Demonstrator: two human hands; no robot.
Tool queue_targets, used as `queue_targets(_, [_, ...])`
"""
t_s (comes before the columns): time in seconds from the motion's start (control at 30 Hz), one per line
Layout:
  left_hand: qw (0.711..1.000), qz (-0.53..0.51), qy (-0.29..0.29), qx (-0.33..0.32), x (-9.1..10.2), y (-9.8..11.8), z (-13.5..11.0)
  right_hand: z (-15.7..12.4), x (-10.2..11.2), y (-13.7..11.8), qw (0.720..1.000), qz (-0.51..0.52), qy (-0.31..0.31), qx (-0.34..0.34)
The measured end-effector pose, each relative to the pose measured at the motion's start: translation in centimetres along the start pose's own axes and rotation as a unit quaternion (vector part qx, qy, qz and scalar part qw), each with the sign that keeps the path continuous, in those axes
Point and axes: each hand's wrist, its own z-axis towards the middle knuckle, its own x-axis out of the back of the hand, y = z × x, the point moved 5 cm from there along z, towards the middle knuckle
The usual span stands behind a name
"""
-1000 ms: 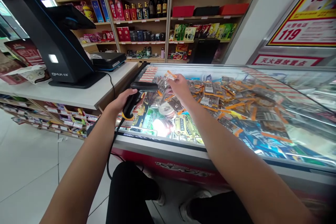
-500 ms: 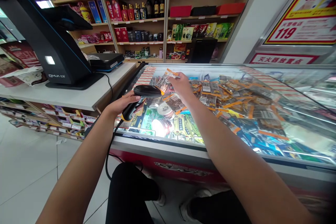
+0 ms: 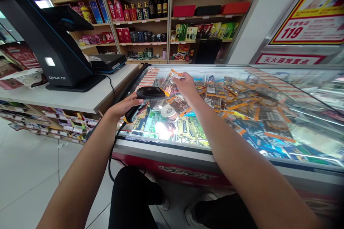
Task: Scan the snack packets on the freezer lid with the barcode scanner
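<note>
My left hand (image 3: 126, 106) is wrapped round the handle of a black and orange barcode scanner (image 3: 151, 93), whose head points to the right. Pinched in my right hand (image 3: 186, 85) is a small clear snack packet (image 3: 169, 81) with orange ends, held up close to the scanner's front. Below both hands is the glass top of a chest freezer (image 3: 166, 149). Many similar orange-edged packets (image 3: 242, 96) lie in a loose heap on the glass, to the right of my right hand. A scanner cable (image 3: 109, 164) hangs from the handle down past the freezer's front edge.
At the left a white counter (image 3: 80, 98) carries a black checkout terminal (image 3: 64, 68) and a black scale (image 3: 109, 63). Shelves with boxes and bottles (image 3: 158, 5) line the back. A red and yellow sign (image 3: 309, 18) hangs at the right.
The packet in my right hand has turned slightly, so more of its face shows beside the scanner. My left hand and the scanner stay almost where they were.
</note>
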Motion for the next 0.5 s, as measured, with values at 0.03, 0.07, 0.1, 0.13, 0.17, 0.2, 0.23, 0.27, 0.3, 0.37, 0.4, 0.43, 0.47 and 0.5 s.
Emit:
queue_targets(0.03, [1.000, -0.003, -0.004, 0.000, 0.0, -0.1, 0.0, 0.0, 0.0, 0.0, 1.000, -0.005, 0.001, 0.001])
queue_targets(0.07, [1.000, -0.006, -0.005, 0.000, 0.0, -0.1, 0.1, 0.1, 0.0, 0.0, 1.000, -0.013, 0.001, 0.004])
queue_targets(0.1, [1.000, -0.010, -0.003, 0.001, 0.0, -0.2, 0.1, 0.1, 0.0, -0.1, 1.000, -0.024, 0.002, 0.010])
queue_targets(0.13, [1.000, -0.015, -0.001, 0.004, 0.0, -0.3, 0.1, 0.1, 0.1, -0.1, 0.999, -0.039, 0.002, 0.018])
queue_targets(0.17, [1.000, -0.023, -0.001, 0.008, 0.0, -0.4, 0.2, 0.2, 0.2, -0.1, 0.998, -0.058, 0.003, 0.025])
queue_targets(0.2, [0.999, -0.037, -0.002, 0.010, 0.0, -0.5, 0.3, 0.2, 0.3, -0.1, 0.996, -0.084, 0.000, 0.028])
queue_targets(0.23, [0.998, -0.056, 0.000, 0.008, 0.1, -0.4, 0.4, 0.3, 0.5, 0.0, 0.993, -0.118, -0.004, 0.026])
queue_targets(0.27, [0.997, -0.078, 0.008, -0.002, 0.3, -0.3, 0.5, 0.3, 0.6, 0.2, 0.987, -0.160, -0.010, 0.022])
queue_targets(0.3, [0.994, -0.102, 0.024, -0.018, 0.7, 0.0, 0.7, 0.2, 0.8, 0.3, 0.978, -0.208, -0.010, 0.020])
queue_targets(0.37, [0.985, -0.144, 0.070, -0.059, 1.7, 0.7, 0.8, -0.1, 0.9, 0.3, 0.949, -0.311, 0.024, 0.047])
queue_targets(0.4, [0.979, -0.161, 0.099, -0.079, 2.3, 1.1, 0.8, -0.5, 0.7, 0.0, 0.930, -0.356, 0.051, 0.079])
queue_targets(0.43, [0.971, -0.176, 0.129, -0.094, 2.9, 1.4, 0.7, -1.0, 0.1, -0.3, 0.910, -0.390, 0.072, 0.119])
queue_targets(0.47, [0.962, -0.193, 0.159, -0.105, 3.5, 1.7, 0.5, -1.6, -0.8, -0.6, 0.894, -0.412, 0.077, 0.159])
queue_targets(0.5, [0.953, -0.211, 0.187, -0.115, 4.0, 1.9, 0.3, -2.3, -2.2, -0.7, 0.884, -0.420, 0.062, 0.194])
